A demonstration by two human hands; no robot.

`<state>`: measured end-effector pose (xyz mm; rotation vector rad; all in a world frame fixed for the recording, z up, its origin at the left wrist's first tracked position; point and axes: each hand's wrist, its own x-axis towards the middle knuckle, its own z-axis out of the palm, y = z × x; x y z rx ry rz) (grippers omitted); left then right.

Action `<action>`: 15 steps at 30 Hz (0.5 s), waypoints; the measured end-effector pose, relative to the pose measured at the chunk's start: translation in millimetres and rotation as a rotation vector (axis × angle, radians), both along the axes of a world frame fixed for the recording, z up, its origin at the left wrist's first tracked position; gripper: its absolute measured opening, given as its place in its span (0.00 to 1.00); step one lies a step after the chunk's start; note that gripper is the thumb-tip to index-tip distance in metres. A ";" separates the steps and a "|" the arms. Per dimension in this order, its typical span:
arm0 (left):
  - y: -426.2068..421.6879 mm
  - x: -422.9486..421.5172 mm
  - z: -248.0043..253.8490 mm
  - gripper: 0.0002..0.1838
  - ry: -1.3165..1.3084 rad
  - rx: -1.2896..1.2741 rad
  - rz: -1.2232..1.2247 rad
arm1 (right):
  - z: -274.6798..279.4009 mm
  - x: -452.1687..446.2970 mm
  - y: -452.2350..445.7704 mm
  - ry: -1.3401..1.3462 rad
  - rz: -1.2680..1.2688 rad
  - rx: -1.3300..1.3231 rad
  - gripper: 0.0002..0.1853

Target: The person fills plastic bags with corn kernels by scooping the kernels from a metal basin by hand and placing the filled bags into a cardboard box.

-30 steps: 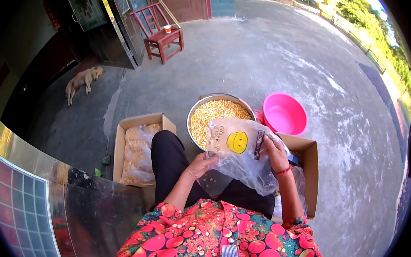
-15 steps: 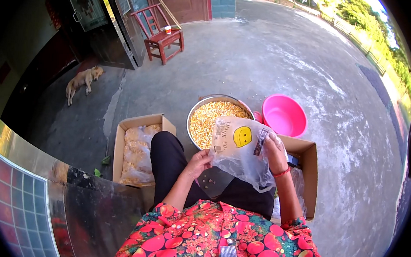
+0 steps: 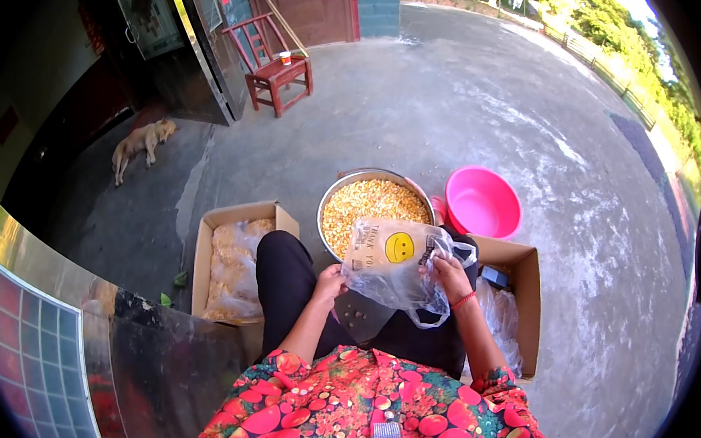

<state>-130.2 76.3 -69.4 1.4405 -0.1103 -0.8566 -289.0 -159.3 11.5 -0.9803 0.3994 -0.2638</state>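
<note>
Crosswise, just below frame centre, the plastic bag (image 3: 387,271) stretches between our left fingers (image 3: 334,275) and right fingers (image 3: 445,269), both clamped on it.

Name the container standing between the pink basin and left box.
In the head view, the metal bowl of yellow kernels; the left knee and plastic bag partly overlap that stretch.

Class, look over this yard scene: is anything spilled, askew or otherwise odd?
Two small things stand out. Dark lumps lie scattered on the floor between the knees, perhaps dropped; I can't tell what they are. Loose green leaves lie beside the left box. The corn sits within its basin.
</note>
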 end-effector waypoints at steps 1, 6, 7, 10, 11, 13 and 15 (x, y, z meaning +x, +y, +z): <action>-1.8 -1.4 3.3 0.10 0.009 -0.038 0.084 | -10.7 -0.3 -6.5 0.023 -0.088 -0.002 0.08; -3.0 0.6 -8.8 0.06 0.070 -0.050 0.308 | -22.5 -0.5 -10.5 -0.049 0.007 0.018 0.06; -1.1 3.2 -10.5 0.05 0.081 -0.064 0.343 | -19.1 -2.2 -10.8 -0.022 0.076 0.000 0.07; -2.0 4.5 -2.7 0.06 0.103 -0.183 0.440 | -18.7 1.0 -3.7 0.041 0.028 -0.002 0.08; -4.5 2.5 3.8 0.07 0.123 -0.268 0.446 | -21.9 2.9 -5.1 0.055 0.019 -0.012 0.08; -10.9 -5.8 28.7 0.08 0.169 -0.316 0.391 | -15.5 1.1 -2.1 0.072 0.027 0.017 0.07; -7.8 -4.7 14.1 0.08 0.103 -0.246 0.214 | -33.7 4.2 -9.9 0.042 0.075 -0.065 0.06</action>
